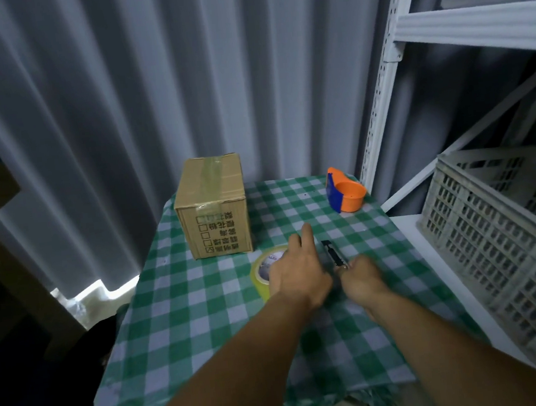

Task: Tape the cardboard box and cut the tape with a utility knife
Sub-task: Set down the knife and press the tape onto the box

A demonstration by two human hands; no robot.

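Note:
A small cardboard box [213, 205] stands at the back left of the table, with a strip of clear tape over its top seam. A yellowish tape roll [261, 270] lies flat in front of the box. My left hand [299, 270] hovers over its right side, index finger stretched forward, fingers apart. A black utility knife [332, 252] lies on the cloth just right of that hand. My right hand [362, 277] is at the knife's near end, blurred, and whether its fingers grip the handle is unclear.
The table wears a green-and-white checked cloth [206, 323]. An orange-and-blue tape dispenser [344, 193] sits at the back right corner. A white metal shelf [390, 93] and a grey plastic crate [506, 239] stand to the right. Grey curtains hang behind.

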